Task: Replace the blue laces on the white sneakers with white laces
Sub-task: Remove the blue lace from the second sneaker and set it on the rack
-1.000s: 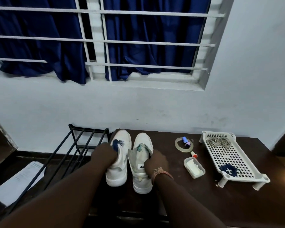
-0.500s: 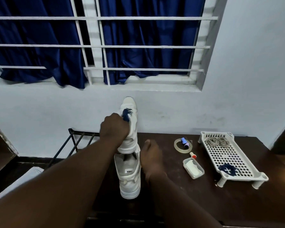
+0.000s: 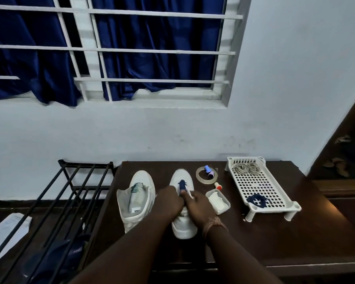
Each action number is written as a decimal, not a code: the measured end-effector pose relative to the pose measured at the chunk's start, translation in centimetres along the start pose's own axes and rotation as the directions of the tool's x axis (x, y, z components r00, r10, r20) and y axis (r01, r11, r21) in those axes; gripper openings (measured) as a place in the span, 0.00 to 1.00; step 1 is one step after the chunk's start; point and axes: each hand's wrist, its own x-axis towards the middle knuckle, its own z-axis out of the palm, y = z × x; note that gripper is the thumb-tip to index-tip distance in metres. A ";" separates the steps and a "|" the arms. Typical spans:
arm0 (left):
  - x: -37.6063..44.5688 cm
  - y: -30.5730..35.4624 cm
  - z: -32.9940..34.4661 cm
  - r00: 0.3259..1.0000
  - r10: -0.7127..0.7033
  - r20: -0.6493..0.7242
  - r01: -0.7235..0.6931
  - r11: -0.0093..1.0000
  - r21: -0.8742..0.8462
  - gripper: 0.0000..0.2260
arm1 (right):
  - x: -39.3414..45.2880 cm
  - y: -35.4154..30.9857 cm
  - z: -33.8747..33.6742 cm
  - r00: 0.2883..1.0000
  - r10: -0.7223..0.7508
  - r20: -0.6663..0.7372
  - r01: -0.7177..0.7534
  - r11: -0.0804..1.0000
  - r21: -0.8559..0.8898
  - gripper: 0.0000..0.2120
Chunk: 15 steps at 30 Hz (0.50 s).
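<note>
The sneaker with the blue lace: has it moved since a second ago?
Yes. The sneaker with the blue lace has swapped sides: it was left of the unlaced sneaker, was lifted, and now stands right of it, nearer the tape roll, under both hands.

Both hands point(image 3: 184, 203) on blue-laced sneaker point(image 3: 182, 224)

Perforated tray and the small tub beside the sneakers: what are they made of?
Perforated tray: looks like moulded white plastic, matte, given its uniform grid of square holes and stubby moulded legs. Small tub: likely translucent plastic, since pale contents show through its walls; what is inside cannot be told.
</note>
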 end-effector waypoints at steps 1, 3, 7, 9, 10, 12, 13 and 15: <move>0.0 -0.4 0.5 0.999 0.018 0.040 -0.018 1.000 -0.013 0.09 | -0.2 0.8 0.4 1.000 0.011 0.004 -0.011 1.000 -0.017 0.16; -0.2 -0.5 0.8 0.998 0.045 0.046 -0.045 0.999 -0.001 0.06 | -0.4 1.4 0.7 1.000 0.019 -0.008 -0.019 1.000 -0.013 0.09; -1.4 -0.9 -0.5 0.939 0.199 -0.281 -0.084 0.923 0.375 0.10 | -0.2 0.8 0.5 0.999 0.044 -0.004 -0.044 0.999 -0.032 0.10; -2.0 -1.9 -0.9 0.913 0.200 -0.355 0.033 0.832 0.553 0.14 | -0.2 0.4 0.4 0.998 0.058 -0.010 -0.058 0.997 -0.045 0.09; -2.1 -2.7 -1.0 0.931 0.112 -0.348 0.111 0.821 0.560 0.20 | -0.2 0.2 0.4 0.998 0.064 -0.011 -0.065 0.997 -0.052 0.08; -2.1 -4.6 -0.9 0.949 -0.086 -0.305 0.237 0.831 0.504 0.31 | -0.3 0.0 0.4 0.998 0.065 -0.012 -0.066 0.996 -0.064 0.08; -2.2 -5.3 -0.8 0.950 -0.145 -0.277 0.269 0.831 0.487 0.32 | -0.4 0.0 0.5 0.998 0.063 -0.010 -0.063 0.996 -0.070 0.08; -2.2 -6.2 -0.6 0.957 -0.146 -0.252 0.261 0.815 0.517 0.31 | -0.6 0.0 0.5 0.998 0.062 -0.001 -0.061 0.995 -0.075 0.08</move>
